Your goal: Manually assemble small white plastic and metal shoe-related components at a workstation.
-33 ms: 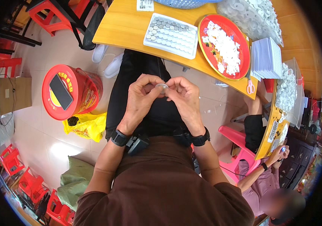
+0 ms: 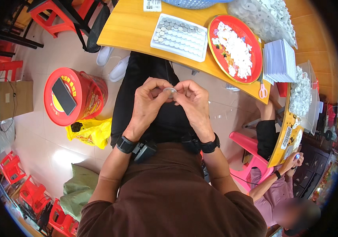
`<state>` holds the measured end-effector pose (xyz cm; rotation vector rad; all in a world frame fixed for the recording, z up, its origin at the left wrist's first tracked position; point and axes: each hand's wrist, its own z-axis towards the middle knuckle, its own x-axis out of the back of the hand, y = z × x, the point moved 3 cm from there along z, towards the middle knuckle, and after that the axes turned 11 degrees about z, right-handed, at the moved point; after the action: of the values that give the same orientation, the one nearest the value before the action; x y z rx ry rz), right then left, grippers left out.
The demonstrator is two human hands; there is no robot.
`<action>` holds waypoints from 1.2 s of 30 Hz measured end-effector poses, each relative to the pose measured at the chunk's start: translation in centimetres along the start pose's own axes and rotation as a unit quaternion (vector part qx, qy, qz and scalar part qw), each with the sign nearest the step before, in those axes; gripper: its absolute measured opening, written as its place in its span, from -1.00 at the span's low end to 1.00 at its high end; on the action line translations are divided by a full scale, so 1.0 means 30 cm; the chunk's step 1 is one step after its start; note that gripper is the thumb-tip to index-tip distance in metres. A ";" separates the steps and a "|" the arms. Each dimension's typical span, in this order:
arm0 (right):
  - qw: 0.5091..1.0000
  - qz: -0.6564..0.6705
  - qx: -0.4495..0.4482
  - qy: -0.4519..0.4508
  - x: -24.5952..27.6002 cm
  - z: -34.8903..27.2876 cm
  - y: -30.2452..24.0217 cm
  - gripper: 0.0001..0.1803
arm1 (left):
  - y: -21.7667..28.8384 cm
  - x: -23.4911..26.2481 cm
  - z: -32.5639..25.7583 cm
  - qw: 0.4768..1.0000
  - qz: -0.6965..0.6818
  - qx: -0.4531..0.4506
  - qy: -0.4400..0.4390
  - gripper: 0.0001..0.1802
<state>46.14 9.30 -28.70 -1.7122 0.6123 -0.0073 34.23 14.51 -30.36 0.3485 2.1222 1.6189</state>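
Above my lap, my left hand (image 2: 148, 102) and my right hand (image 2: 194, 102) meet at the fingertips. Between them they pinch a small, round, whitish disc (image 2: 170, 91), which looks partly see-through. The thumbs and forefingers cover much of its edge, so its exact kind does not show. Ahead of my hands, a white tray (image 2: 176, 53) on the table carries rows of small round pieces, grey ones toward the far and left sides. Right of it lies a red round tray (image 2: 257, 53) with a gold rim, heaped with small white pieces.
Pink-handled scissors (image 2: 262, 92) lie at the corner of the wooden table (image 2: 129, 27), beside a white card stack (image 2: 279, 61). A red bucket (image 2: 91, 96) with a phone (image 2: 63, 96) on its lid stands left. At right, a co-worker (image 2: 269, 201) sits near a pink stool (image 2: 245, 144).
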 end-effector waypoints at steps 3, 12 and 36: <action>0.999 0.028 0.015 0.002 -0.003 0.006 0.019 -0.92 | 0.001 0.002 0.001 1.000 0.017 -0.012 0.007 -0.96; 0.992 -0.073 0.096 0.048 -0.026 0.006 0.044 -0.92 | -0.009 0.023 0.012 0.999 0.035 0.011 0.004 -0.93; 0.991 -0.120 -0.029 0.043 0.101 0.009 0.020 -0.82 | 0.058 -0.048 0.012 0.847 0.474 -0.234 -0.059 -0.76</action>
<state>48.59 8.28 -30.28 -1.8398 0.4704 -0.2368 35.53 14.64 -28.50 1.4374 1.3988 2.4551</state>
